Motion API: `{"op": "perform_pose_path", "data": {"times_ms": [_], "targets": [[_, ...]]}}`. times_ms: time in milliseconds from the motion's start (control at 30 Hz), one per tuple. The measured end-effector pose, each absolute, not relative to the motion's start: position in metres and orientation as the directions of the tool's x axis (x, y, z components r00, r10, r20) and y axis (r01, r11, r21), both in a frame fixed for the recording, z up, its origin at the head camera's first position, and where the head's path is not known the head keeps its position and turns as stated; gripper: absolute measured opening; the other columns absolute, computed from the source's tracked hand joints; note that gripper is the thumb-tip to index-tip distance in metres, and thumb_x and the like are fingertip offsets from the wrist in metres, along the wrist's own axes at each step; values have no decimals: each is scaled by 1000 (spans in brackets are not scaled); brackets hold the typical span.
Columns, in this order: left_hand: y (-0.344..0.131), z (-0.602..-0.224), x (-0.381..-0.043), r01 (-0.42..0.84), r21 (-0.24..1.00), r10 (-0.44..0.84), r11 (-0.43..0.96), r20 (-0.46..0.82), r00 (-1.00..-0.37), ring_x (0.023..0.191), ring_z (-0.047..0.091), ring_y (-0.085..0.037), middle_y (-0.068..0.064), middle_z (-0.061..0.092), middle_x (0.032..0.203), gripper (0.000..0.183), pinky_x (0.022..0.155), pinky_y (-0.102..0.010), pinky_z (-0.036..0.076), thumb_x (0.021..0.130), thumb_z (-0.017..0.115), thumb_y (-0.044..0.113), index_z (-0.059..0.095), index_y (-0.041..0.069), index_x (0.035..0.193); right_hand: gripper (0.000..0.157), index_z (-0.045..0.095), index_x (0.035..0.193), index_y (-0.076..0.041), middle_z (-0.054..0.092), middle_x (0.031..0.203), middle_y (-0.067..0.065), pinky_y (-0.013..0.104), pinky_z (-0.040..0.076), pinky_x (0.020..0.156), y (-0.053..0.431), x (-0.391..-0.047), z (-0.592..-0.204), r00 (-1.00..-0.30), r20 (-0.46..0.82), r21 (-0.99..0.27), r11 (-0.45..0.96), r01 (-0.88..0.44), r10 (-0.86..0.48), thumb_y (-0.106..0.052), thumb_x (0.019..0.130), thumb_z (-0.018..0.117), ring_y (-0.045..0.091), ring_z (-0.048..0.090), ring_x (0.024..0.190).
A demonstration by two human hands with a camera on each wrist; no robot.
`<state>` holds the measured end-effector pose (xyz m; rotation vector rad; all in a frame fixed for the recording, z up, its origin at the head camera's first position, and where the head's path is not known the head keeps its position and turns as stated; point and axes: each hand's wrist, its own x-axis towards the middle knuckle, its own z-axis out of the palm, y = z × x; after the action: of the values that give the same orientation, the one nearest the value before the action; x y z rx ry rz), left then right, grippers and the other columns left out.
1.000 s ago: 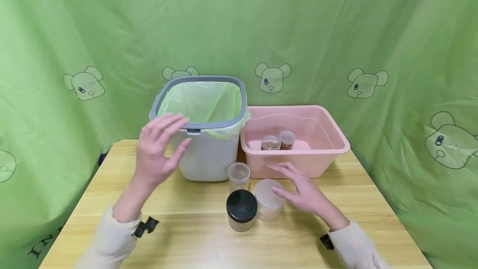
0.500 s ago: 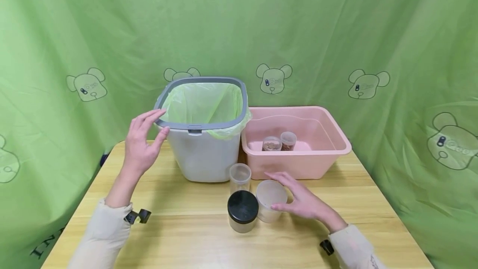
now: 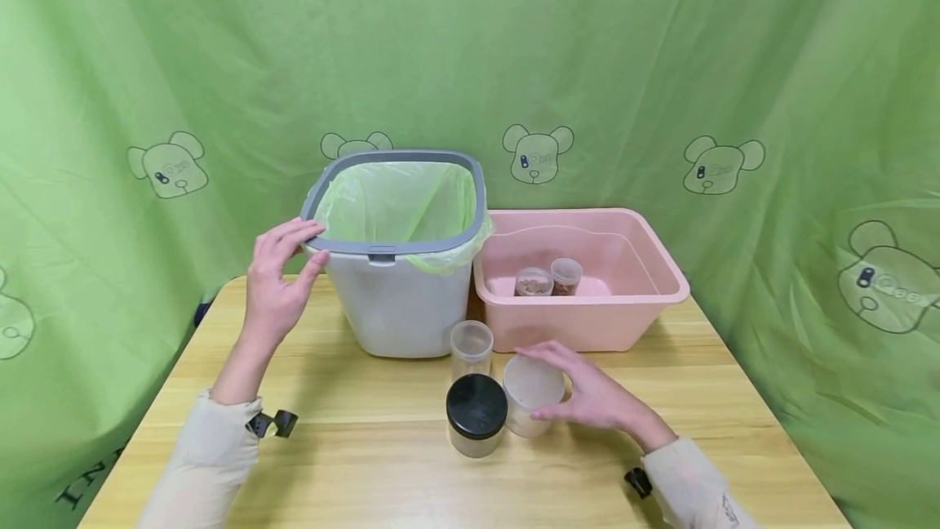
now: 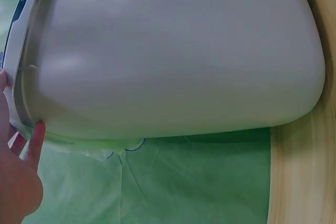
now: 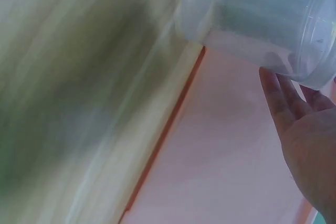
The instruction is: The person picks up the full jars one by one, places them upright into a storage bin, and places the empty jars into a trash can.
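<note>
My left hand (image 3: 275, 284) holds the grey rim of a white trash bin (image 3: 400, 308), fingers over the rim's left front corner and thumb against the outer wall. The left wrist view shows the thumb on the bin's side just below the rim. Around the upper part of a clear plastic jar (image 3: 525, 411) with a frosted lid, my right hand (image 3: 595, 394) has its fingers on the far side and thumb on the near side. In the right wrist view, fingertips touch the jar (image 5: 257, 19) by its lid. A black-lidded jar (image 3: 476, 406) stands left of it.
Behind the black-lidded jar is a slim clear container (image 3: 471, 349). A pink tub (image 3: 565, 323) at the back right holds two small clear containers with brown contents. A light green bag (image 3: 396, 194) lines the bin. Green cloth (image 3: 624, 47) hangs behind the wooden table (image 3: 352, 464).
My left hand has moved left from in front of the bin onto its rim. My right hand has come down and closed around the clear jar, which has stayed in place.
</note>
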<state>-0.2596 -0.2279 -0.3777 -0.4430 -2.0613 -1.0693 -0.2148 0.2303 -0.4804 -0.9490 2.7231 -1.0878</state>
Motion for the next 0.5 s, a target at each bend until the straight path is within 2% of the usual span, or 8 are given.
{"op": "perform_pose_path", "data": {"times_ms": [133, 333, 400, 500], "targets": [[-227, -377, -260, 609, 543, -35, 578, 763, -646, 139, 47, -24, -8, 66, 139, 36, 107, -20, 38, 92, 76, 5, 73, 11, 127, 80, 57, 148, -22, 59, 141, -1, 52, 54, 100, 234, -216, -464, -798, 246, -589, 568, -574, -551, -38, 77, 92, 24, 58, 126], [-228, -378, -260, 614, 557, -46, 559, 760, -648, 138, 47, -23, -8, 66, 138, 35, 105, -16, 40, 91, 76, 3, 73, 10, 126, 76, 58, 146, -21, 59, 144, 5, 56, 54, 96, 238, -217, -410, -769, 343, -558, 541, -629, -540, -34, 79, 91, 31, 55, 130], [-228, -378, -260, 616, 563, -52, 552, 760, -648, 138, 47, -23, -9, 67, 138, 35, 105, -16, 41, 91, 76, 2, 74, 10, 125, 75, 58, 146, -20, 59, 145, 5, 59, 50, 100, 237, -218, -390, -755, 370, -548, 529, -648, -542, -29, 79, 91, 31, 52, 133], [-228, -378, -259, 614, 564, -53, 552, 759, -649, 139, 47, -23, -9, 67, 138, 35, 105, -17, 41, 91, 76, 3, 74, 10, 125, 75, 59, 145, -18, 60, 144, 4, 56, 49, 101, 235, -221, -363, -724, 419, -529, 501, -685, -548, -21, 77, 91, 24, 51, 134]]}}
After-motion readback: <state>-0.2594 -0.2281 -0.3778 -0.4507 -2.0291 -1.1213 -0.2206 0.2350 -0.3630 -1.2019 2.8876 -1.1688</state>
